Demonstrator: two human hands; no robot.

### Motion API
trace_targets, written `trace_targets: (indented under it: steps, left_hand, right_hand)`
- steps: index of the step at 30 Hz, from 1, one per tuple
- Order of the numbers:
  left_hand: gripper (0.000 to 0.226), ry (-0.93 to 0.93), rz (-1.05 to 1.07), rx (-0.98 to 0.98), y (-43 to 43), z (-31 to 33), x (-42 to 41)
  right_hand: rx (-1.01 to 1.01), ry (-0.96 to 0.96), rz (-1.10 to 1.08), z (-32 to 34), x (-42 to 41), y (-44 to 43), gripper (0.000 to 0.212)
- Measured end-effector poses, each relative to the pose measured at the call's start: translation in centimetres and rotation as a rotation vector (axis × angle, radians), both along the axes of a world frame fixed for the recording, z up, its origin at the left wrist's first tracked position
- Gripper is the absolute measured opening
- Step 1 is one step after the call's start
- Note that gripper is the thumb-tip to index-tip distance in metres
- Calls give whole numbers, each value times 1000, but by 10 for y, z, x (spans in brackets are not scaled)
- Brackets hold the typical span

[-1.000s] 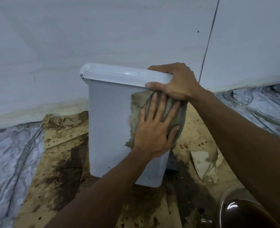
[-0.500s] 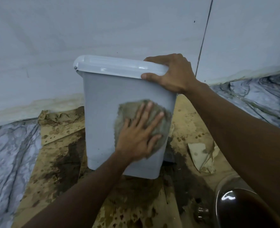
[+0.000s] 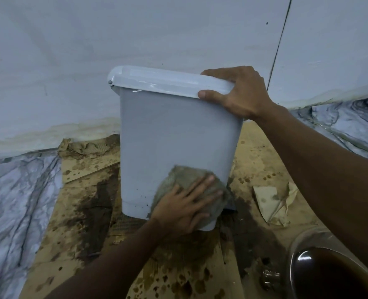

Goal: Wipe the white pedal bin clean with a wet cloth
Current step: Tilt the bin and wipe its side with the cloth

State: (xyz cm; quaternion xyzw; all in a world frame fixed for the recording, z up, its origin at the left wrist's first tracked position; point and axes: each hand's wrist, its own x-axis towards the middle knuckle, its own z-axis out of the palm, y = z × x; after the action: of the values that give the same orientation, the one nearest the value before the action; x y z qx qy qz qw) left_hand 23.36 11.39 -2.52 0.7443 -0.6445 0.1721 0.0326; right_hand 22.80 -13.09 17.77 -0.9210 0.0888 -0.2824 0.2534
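Observation:
The white pedal bin (image 3: 157,134) stands tilted on wet cardboard, lid closed, near the wall. My right hand (image 3: 239,93) grips the right end of the lid, thumb on the front edge. My left hand (image 3: 187,203) lies flat, fingers spread, pressing a grey-brown wet cloth (image 3: 178,175) against the lower right of the bin's front face. Small dark specks dot the bin near its base.
Soaked, stained cardboard (image 3: 88,212) covers the floor under the bin. Torn cardboard scraps (image 3: 271,201) lie at the right. A bowl of dark water (image 3: 330,275) sits at the lower right. Marbled floor (image 3: 12,190) shows at both sides, white wall (image 3: 114,39) behind.
My left hand has slid the cloth down the bin's front, from just under the lid to the bottom right. My right hand has kept its grip on the lid.

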Motion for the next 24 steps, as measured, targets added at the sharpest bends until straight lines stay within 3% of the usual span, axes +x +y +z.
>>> trace_targets:
  steps: [4,7,14,17,24]
  left_hand:
    - [73,126,312,-301,-27,47,24]
    - [74,144,462,-411,-37,60,27]
    - [71,-5,71,0,25,-32,-5]
    - [72,-3,48,-25,29,-30,-5]
    - [73,282,778,-666,-17,38,40]
  right_hand:
    - [13,-9,10,0,-1,1,54]
    - [16,-25,19,-1,-1,1,53]
    - [18,-24,14,-1,-3,1,47]
    - [29,-25,8,-2,-3,1,50]
    - [38,-15,-2,0,0,1,47]
